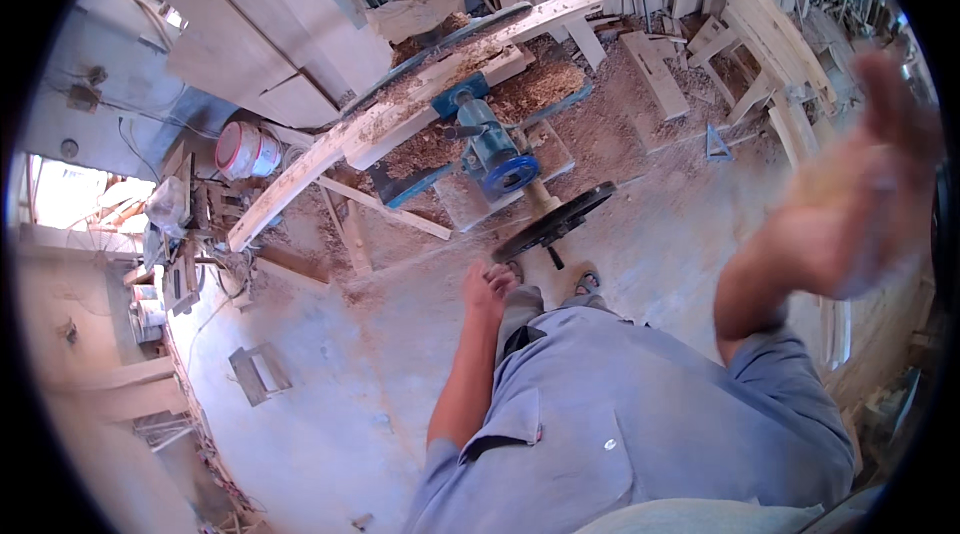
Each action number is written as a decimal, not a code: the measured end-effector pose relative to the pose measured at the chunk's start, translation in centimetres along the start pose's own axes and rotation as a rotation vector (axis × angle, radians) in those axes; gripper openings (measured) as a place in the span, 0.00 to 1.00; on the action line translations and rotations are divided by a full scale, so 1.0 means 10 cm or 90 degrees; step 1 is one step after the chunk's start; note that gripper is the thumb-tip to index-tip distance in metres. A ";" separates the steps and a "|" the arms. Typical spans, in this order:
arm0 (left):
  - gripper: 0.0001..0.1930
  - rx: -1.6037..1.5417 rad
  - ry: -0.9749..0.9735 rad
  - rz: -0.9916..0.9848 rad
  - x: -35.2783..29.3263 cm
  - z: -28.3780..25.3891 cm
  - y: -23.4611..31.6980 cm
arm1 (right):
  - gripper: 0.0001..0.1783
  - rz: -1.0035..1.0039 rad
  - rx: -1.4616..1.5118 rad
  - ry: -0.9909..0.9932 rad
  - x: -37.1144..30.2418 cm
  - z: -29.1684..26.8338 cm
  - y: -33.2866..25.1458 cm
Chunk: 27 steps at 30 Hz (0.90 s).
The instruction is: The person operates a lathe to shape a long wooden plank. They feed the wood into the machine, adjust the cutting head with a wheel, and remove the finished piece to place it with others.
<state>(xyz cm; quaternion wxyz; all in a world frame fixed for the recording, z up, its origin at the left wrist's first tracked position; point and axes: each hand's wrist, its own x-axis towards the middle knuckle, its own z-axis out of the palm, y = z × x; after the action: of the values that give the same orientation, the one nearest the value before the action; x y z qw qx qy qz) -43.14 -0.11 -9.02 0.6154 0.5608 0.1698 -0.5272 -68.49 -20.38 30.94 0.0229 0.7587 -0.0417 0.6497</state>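
Note:
I stand on a dusty workshop floor in a blue shirt, my sandalled feet just below a black round wheel (556, 222). My left hand (487, 287) hangs by my thigh with its fingers curled and nothing in it. My right hand (862, 196) is raised close to the camera at the right, blurred, fingers spread, holding nothing. Ahead lies a long curved wooden plank (395, 114) across a blue machine (492, 146) covered in sawdust. Neither hand touches the plank or the machine.
Wooden boards lean at the back left (262, 39). A curved wooden frame piece (775, 34) and loose planks lie at the back right. A red-and-white bucket (243, 150) stands at the left near a cluttered bench (165, 264). A small wooden frame (258, 372) lies on the floor.

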 end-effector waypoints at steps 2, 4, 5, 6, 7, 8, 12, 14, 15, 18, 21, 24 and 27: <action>0.17 0.033 0.001 0.045 -0.03 -0.53 0.09 | 0.19 0.322 0.199 0.064 -0.80 0.60 -0.38; 0.24 0.022 -0.024 0.113 0.10 -1.31 0.09 | 0.22 0.733 0.128 -0.162 -1.34 1.10 -0.78; 0.26 -0.010 -0.037 0.143 0.15 -1.61 0.10 | 0.19 0.846 0.253 -0.188 -1.73 1.29 -0.86; 0.26 0.026 0.028 0.138 0.10 -1.71 0.19 | 0.19 0.855 0.238 -0.205 -1.90 1.43 -0.89; 0.26 0.068 0.088 0.134 0.01 -1.73 0.35 | 0.19 0.866 0.218 -0.215 -2.03 1.56 -0.92; 0.26 0.108 0.153 0.131 -0.03 -1.81 0.51 | 0.19 0.878 0.203 -0.229 -2.08 1.70 -0.97; 0.28 0.221 0.152 0.208 0.21 -2.39 1.08 | 0.18 0.709 0.060 -0.109 -1.77 2.41 -0.79; 0.26 0.335 0.119 0.287 0.40 -2.34 1.70 | 0.16 0.683 0.070 -0.050 -1.71 2.80 -0.60; 0.25 0.370 0.120 0.325 0.51 -2.33 1.98 | 0.14 0.695 0.097 -0.033 -1.80 2.96 -0.48; 0.22 0.393 0.086 0.446 0.70 -2.16 2.78 | 0.13 0.828 0.136 -0.018 -1.88 3.19 -0.38; 0.21 0.464 0.006 0.537 0.79 -1.81 3.47 | 0.17 0.874 0.080 0.055 -1.84 3.37 -0.36; 0.21 0.486 -0.126 0.612 1.26 -1.58 3.93 | 0.16 0.863 -0.011 0.076 -1.82 3.46 -0.37; 0.21 0.608 -0.059 0.699 1.51 -1.19 4.10 | 0.16 0.849 -0.071 0.082 -1.83 3.47 -0.40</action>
<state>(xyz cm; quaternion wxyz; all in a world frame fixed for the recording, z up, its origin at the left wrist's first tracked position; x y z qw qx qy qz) 1.64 -4.31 -3.85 0.4857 0.7496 -0.4111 -0.1821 -36.75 -18.88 7.57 -0.3415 0.5280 -0.5333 0.5658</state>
